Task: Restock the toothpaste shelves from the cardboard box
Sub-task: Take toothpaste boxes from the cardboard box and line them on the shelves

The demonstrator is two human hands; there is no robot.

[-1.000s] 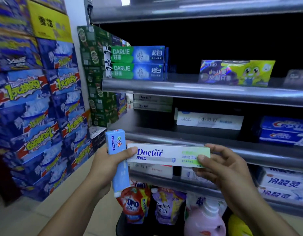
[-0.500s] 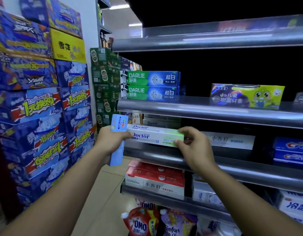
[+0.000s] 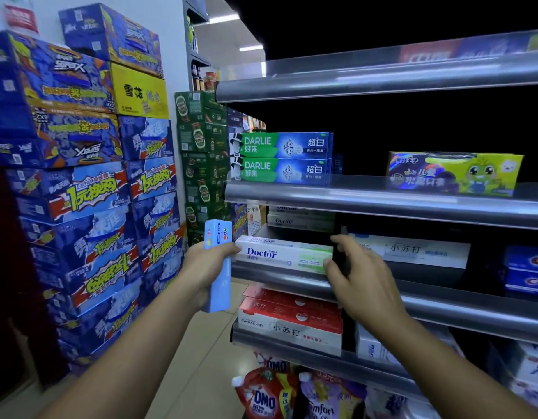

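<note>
Shifted since half a second back: Doctor box [image 3: 280, 254], further in over rail [image 3: 292, 278]. Lies flat on shelf [image 3: 260, 234] now, long side frontward, print facing out, just behind rail.

Right hand [image 3: 363, 285]: at right end of Doctor box. Thumb on front face, fingers [image 3: 340, 239] curled over top corner; pinches that end.

Left hand [image 3: 201, 264]: at left end of Doctor box. Wrapped tight round blue box [image 3: 221, 293], held upright; thumb tip touching Doctor box's left end.

Behind Doctor box, deeper on same shelf: rear boxes [image 3: 298, 220], same print, stacked two high.
Right of Doctor box, same shelf: white box [image 3: 413, 251], partly hidden by Right hand.
Above Doctor box, one shelf up: Darlie boxes [image 3: 281, 158], two, stacked, at front edge. Up and right: cartoon box [image 3: 455, 173], well apart from Darlie boxes.
Below Doctor box, one shelf down: red boxes [image 3: 292, 316], stacked. Lower again: pouches [image 3: 267, 397], tops only in view.
Left of Doctor box, well apart: crates [image 3: 80, 192], stacked high; green cartons [image 3: 201, 146] between crates and shelf end.
</note>
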